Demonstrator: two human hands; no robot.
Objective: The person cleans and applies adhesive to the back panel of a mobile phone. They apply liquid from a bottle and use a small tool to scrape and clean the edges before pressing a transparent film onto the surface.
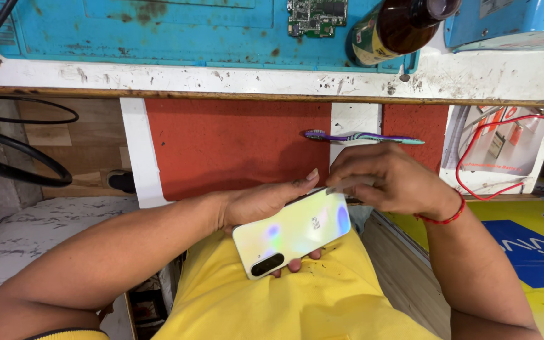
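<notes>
The left hand (262,203) was cupped under a pale, iridescent phone (292,232), fingers curled round its near edge and thumb lying along the far edge, so the phone was held back-side up over the person's lap, in front of the yellow shirt (284,308). The right hand (388,179) was closed in a pinch at the phone's right-hand end, pressing something thin and pale against the edge; whether that was a pick, a card or only a fingernail could not be made out. Judging from this, the work of opening the back looked barely begun: the back cover still sat flush, with no gap visible along any seam, and nothing had been lifted off. The phone's front, the seam under the right fingers and most of the left palm were hidden. Farther off, a toothbrush (363,136) lay on the red panel under the bench, a brown bottle (398,28) lay tipped on the blue mat (158,34) beside a circuit board (316,16), cut off by the top edge.
</notes>
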